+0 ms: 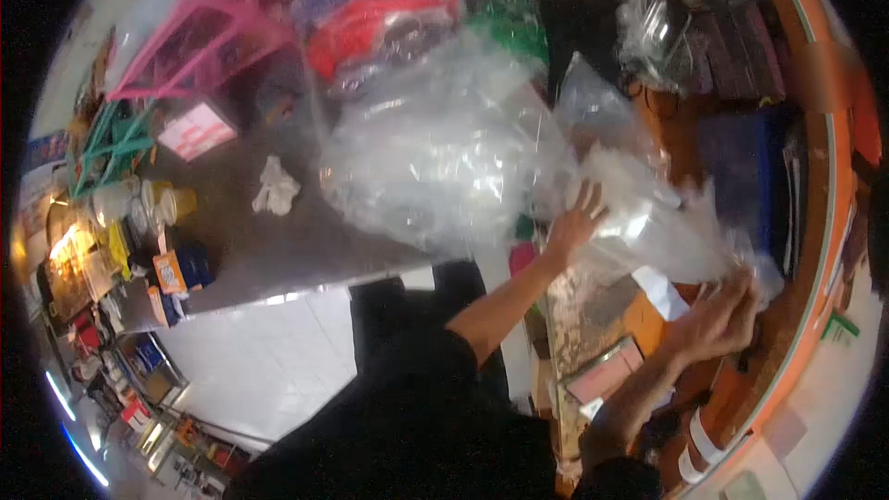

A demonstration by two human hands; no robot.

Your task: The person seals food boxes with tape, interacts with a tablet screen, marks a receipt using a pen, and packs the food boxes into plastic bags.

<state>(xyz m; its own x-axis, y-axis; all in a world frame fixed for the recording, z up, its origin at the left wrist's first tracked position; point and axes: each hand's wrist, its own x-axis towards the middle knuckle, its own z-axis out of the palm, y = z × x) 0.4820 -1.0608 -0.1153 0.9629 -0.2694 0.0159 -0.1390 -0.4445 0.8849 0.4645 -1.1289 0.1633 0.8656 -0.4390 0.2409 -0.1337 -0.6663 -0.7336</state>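
A clear plastic bag stretches between my two hands. My left hand lies on its left end with the fingers spread. At the opposite end, my right hand has its fingers closed on the bag's edge. Just left of my left hand is a large heap of clear plastic bags, crumpled and shiny. Another clear bag stands up behind my left hand. Below the held bag, a strip of white paper shows between my forearms.
A pink plastic rack stands at the back left of the dark table. Red packets and a green packet lie behind the heap. A pink-and-white box and a crumpled white bag are leftward. A pink-faced box lies near my right forearm.
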